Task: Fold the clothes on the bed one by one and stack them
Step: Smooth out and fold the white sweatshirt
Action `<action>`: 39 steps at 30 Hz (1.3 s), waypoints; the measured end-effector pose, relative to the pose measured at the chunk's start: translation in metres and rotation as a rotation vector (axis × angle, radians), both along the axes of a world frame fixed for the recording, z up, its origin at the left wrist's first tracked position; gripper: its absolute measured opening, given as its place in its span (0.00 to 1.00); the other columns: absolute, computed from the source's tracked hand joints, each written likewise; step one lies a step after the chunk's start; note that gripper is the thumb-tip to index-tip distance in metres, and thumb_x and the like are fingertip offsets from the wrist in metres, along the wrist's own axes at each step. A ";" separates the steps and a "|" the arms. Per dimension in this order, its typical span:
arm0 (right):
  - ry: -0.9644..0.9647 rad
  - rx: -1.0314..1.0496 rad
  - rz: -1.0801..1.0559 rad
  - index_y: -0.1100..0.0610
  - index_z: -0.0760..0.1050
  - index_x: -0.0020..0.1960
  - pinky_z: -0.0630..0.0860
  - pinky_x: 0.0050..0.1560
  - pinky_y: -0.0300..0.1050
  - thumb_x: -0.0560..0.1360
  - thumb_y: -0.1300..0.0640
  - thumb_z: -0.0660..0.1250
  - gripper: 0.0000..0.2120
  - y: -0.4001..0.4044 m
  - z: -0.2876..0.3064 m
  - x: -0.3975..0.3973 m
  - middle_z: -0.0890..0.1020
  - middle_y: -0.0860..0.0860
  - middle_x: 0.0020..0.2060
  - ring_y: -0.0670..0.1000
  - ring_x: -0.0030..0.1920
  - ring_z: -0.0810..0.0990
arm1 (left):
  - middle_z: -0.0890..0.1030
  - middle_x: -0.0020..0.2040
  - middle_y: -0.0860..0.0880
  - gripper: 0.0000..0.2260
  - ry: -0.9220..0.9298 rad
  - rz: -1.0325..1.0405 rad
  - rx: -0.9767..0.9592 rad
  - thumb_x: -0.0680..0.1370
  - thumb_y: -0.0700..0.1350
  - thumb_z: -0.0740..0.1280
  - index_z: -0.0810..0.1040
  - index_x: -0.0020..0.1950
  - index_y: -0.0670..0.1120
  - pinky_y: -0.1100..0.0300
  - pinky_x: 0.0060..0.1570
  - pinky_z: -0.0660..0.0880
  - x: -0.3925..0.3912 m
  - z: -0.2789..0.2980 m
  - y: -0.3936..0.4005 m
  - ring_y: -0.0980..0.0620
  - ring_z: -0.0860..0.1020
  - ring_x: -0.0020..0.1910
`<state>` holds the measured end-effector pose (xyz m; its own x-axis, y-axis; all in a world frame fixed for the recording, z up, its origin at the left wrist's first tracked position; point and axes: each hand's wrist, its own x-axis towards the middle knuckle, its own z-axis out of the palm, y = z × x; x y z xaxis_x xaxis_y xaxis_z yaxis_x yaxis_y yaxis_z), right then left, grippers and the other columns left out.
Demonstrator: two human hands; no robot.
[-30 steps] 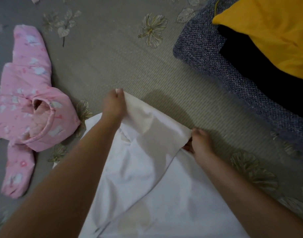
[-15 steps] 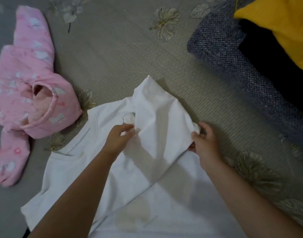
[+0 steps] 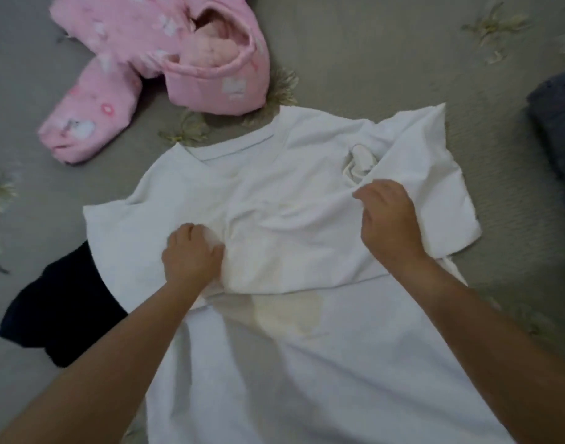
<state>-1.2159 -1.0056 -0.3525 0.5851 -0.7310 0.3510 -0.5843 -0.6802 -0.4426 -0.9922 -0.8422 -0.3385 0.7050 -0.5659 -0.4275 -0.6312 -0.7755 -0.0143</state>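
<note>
A white shirt (image 3: pixel 306 363) lies spread over the middle of the bed (image 3: pixel 387 59), neckline toward the far edge, with one side folded in across its chest. The left hand (image 3: pixel 191 254) bunches a fistful of the cloth near the shirt's middle; the right hand (image 3: pixel 390 219) pinches the folded flap. A pink jacket (image 3: pixel 166 62) lies beyond it, and a dark garment (image 3: pixel 57 306) pokes out from under its left side.
</note>
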 end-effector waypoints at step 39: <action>0.989 0.237 0.311 0.56 0.64 0.64 0.75 0.48 0.64 0.78 0.39 0.37 0.29 0.060 -0.035 0.078 0.77 0.61 0.61 0.62 0.63 0.70 | 0.59 0.75 0.42 0.37 0.065 -0.226 0.056 0.72 0.66 0.57 0.60 0.74 0.44 0.31 0.64 0.54 0.064 -0.004 0.097 0.33 0.55 0.72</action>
<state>-1.1383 -0.9458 -0.3875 0.7052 -0.4877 -0.5146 -0.5719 -0.8203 -0.0062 -0.9283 -0.7456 -0.3425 0.5333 -0.6802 -0.5029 -0.7895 -0.6137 -0.0071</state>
